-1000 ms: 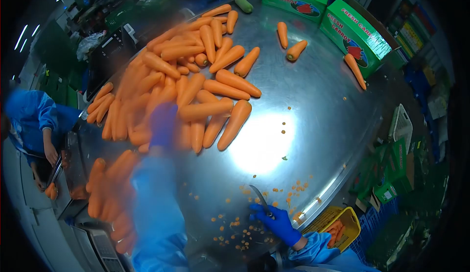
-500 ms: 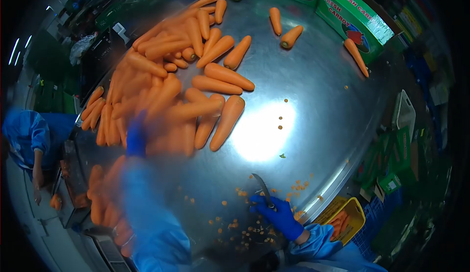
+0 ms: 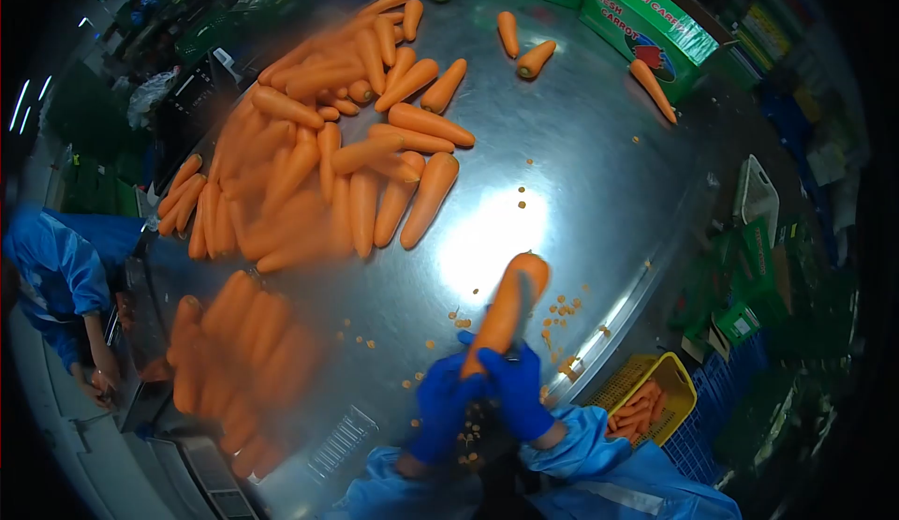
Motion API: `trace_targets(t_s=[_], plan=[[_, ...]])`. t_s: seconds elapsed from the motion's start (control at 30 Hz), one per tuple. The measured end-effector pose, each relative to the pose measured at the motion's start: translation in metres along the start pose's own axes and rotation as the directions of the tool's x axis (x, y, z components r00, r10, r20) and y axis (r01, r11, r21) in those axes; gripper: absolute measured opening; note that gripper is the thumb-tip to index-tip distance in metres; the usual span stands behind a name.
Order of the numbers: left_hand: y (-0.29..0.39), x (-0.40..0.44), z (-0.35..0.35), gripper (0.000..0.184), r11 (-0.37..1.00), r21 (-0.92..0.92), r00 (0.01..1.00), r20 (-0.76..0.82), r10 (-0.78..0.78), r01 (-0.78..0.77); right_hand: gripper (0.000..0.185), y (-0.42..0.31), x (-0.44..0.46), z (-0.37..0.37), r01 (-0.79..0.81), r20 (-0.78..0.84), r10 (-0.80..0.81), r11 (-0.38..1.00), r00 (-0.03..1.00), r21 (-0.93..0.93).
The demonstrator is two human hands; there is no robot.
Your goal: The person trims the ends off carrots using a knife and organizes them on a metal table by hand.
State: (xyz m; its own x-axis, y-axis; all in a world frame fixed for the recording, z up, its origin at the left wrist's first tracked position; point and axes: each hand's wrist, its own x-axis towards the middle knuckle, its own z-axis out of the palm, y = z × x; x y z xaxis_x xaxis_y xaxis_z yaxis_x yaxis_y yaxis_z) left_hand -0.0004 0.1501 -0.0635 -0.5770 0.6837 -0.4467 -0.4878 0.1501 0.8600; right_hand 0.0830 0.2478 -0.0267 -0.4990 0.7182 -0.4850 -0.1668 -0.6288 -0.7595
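Observation:
A large carrot stands out in front of me over the steel table, its thick end pointing away. My left hand, in a blue glove, is closed around its lower end. My gloved right hand is closed beside it on a knife, the handle hidden in the fingers. The dark, blurred blade lies along the carrot's right side near the thick end. Small orange trimmings are scattered about the hands. A big heap of carrots lies beyond, to the left, and a second group lies nearer.
Green carrot cartons stand at the table's far edge, near a few single carrots. A yellow basket holding carrots is at the lower right. At the left, another person in blue sleeves works beside the table.
My left hand has come back from the far heap with a carrot, down and right to my right hand. The knife has moved from above the bare table onto that carrot.

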Motion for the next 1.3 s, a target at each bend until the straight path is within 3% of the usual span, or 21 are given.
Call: trace_targets(t_s=[0.03,0.1,0.2,0.27,0.3,0.37,0.43,0.53,0.57,0.63,0.7,0.77,0.8,0.87,0.93,0.97,1.0,1.07,1.17,1.27,1.3], plan=[[0.001,-0.004,0.008,0.033,0.994,0.11,0.99,0.14,-0.022,0.007,0.049,-0.002,-0.007,-0.009,0.029,-0.047,-0.021,0.985,0.999,0.17],[0.008,-0.002,0.021,0.033,0.947,0.321,0.914,0.39,-0.109,-0.024,0.046,-0.006,-0.024,-0.051,0.072,-0.151,-0.056,0.992,0.987,0.107],[0.025,0.019,0.013,0.036,0.982,0.176,0.87,0.492,-0.033,-0.062,0.053,-0.008,-0.043,-0.147,0.189,-0.386,-0.184,0.982,0.904,-0.024],[0.05,0.046,0.003,0.034,0.933,0.35,0.956,0.292,-0.018,-0.089,0.056,-0.017,-0.058,-0.206,0.244,-0.549,-0.194,0.97,0.813,0.02],[0.054,0.062,-0.005,0.034,0.881,0.417,0.965,0.219,0.142,-0.224,0.056,-0.015,-0.063,-0.244,0.267,-0.605,-0.199,0.963,0.771,0.023],[0.058,0.102,-0.025,0.034,0.759,0.516,0.911,0.12,0.394,-0.397,0.061,0.027,-0.094,-0.395,0.203,-0.548,-0.074,0.963,0.833,0.179],[0.074,0.13,-0.043,0.039,0.689,0.576,0.859,0.045,0.511,-0.44,0.066,0.038,-0.119,-0.426,0.269,-0.594,-0.002,0.892,0.804,0.362],[0.097,0.17,-0.055,0.053,0.518,0.645,0.71,0.054,0.703,-0.562,0.068,0.064,-0.155,-0.468,0.489,-0.734,-0.194,0.846,0.651,0.211],[0.104,0.184,-0.056,0.058,0.434,0.658,0.633,0.084,0.769,-0.615,0.066,0.068,-0.159,-0.47,0.43,-0.769,-0.141,0.883,0.623,0.187],[0.122,0.212,-0.053,0.064,0.352,0.677,0.597,0.161,0.786,-0.646,0.063,0.061,-0.167,-0.452,0.303,-0.836,-0.046,0.942,0.546,0.146],[0.134,0.243,-0.044,0.068,0.187,0.744,0.538,0.262,0.801,-0.641,0.056,0.063,-0.16,-0.472,0.199,-0.814,-0.093,0.98,0.574,0.029],[0.146,0.275,-0.034,0.069,-0.082,0.819,0.453,0.395,0.799,-0.568,0.049,0.067,-0.138,-0.491,0.099,-0.782,-0.137,0.99,0.608,-0.096],[0.15,0.289,-0.032,0.069,-0.133,0.848,0.493,0.418,0.763,-0.513,0.038,0.067,-0.112,-0.499,0.164,-0.808,-0.243,0.97,0.538,-0.182],[0.149,0.312,-0.033,0.067,-0.247,0.882,0.577,0.453,0.68,-0.4,0.037,0.001,-0.068,-0.409,-0.029,-0.631,-0.476,0.785,0.613,-0.619],[0.146,0.321,-0.043,0.063,-0.199,0.843,0.519,0.475,0.711,-0.499,0.038,-0.055,-0.026,-0.311,-0.003,-0.679,-0.341,0.893,0.651,-0.451],[0.145,0.322,-0.045,0.062,-0.177,0.818,0.487,0.484,0.727,-0.548,0.039,-0.068,-0.014,-0.279,-0.013,-0.593,-0.346,0.856,0.727,-0.517],[0.143,0.31,-0.045,0.051,-0.075,0.811,0.474,0.411,0.779,-0.581,0.041,-0.075,0.0,-0.254,-0.012,-0.497,-0.343,0.814,0.797,-0.581],[0.145,0.28,-0.051,0.046,0.263,0.705,0.514,0.167,0.841,-0.658,0.039,-0.077,0.031,-0.214,0.197,-0.147,-0.452,0.628,0.88,-0.753],[0.147,0.221,-0.07,0.042,0.651,0.341,0.628,-0.19,0.755,-0.679,0.037,-0.077,0.079,-0.137,0.275,0.016,-0.344,0.719,0.939,-0.639],[0.135,0.155,-0.083,0.05,0.739,-0.118,0.745,-0.205,0.635,-0.663,0.048,-0.064,0.131,-0.068,0.382,0.245,-0.293,0.747,0.924,-0.544],[0.125,0.139,-0.09,0.052,0.771,-0.187,0.786,-0.266,0.557,-0.609,0.052,-0.06,0.15,-0.043,0.424,0.293,-0.307,0.665,0.905,-0.615]])
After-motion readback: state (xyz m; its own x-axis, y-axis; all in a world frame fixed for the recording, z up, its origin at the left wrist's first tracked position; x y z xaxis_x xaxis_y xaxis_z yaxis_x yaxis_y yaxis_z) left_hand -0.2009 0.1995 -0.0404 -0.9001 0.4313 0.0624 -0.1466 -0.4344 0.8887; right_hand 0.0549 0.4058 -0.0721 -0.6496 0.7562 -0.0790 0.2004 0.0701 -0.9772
